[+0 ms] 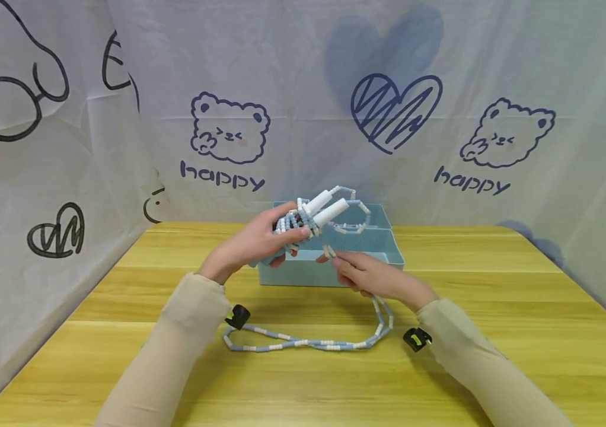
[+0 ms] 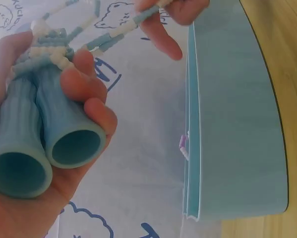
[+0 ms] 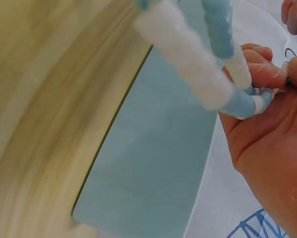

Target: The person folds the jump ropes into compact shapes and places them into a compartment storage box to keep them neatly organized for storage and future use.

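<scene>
My left hand point(image 1: 260, 237) grips both handles of a beaded jump rope side by side. White tubes point(image 1: 331, 212) stick out at the far end, and in the left wrist view the light-blue handles point(image 2: 51, 106) show hollow flared ends. Blue and white beaded cord point(image 2: 44, 58) is wound around the handles by the fingers. To the right of it, my right hand point(image 1: 369, 276) pinches a stretch of the cord between thumb and fingers. From there a doubled loop of beaded rope point(image 1: 329, 344) hangs down and lies along the table. Another loop point(image 1: 364, 219) arches above the handles.
An open light-blue box point(image 1: 303, 276) stands on the wooden table point(image 1: 175, 284) right behind the hands, its lid raised at the back. A small purple and white beaded piece point(image 2: 183, 146) shows at its edge. Printed white cloth point(image 1: 303, 136) hangs behind.
</scene>
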Available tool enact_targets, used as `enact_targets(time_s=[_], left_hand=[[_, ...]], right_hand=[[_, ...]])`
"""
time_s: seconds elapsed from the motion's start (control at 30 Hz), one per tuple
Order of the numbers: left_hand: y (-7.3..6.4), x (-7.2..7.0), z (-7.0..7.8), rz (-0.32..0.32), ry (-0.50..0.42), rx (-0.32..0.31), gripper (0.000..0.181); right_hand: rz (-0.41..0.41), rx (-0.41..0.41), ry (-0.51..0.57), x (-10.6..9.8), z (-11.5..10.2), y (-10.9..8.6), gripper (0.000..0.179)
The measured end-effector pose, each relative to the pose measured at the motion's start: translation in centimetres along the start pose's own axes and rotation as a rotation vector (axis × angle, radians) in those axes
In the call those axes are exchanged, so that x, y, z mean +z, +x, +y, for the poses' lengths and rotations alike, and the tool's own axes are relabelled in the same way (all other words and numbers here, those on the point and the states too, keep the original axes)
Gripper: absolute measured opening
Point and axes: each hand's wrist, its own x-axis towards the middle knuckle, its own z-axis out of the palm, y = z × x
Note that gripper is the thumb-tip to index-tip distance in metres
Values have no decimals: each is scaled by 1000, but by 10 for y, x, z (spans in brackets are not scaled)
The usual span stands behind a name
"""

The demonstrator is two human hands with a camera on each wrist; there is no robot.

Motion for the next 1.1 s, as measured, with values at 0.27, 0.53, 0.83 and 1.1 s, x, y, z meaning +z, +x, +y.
enact_targets(time_s=[0.27, 0.53, 0.83, 1.1], left_hand=[[-2, -12, -2, 54, 1, -12, 29], [-7, -26, -6, 122, -49, -27, 40], [-10, -32, -5, 136, -55, -59, 41], [-6, -27, -6, 138, 31, -65, 31]], right_hand=[[-46, 8, 57, -8, 1, -5, 47], [-85, -1, 49, -20, 4, -11, 44], [-114, -10, 35, -39, 10, -21, 39], [-140, 25, -40, -53, -3, -34, 36]])
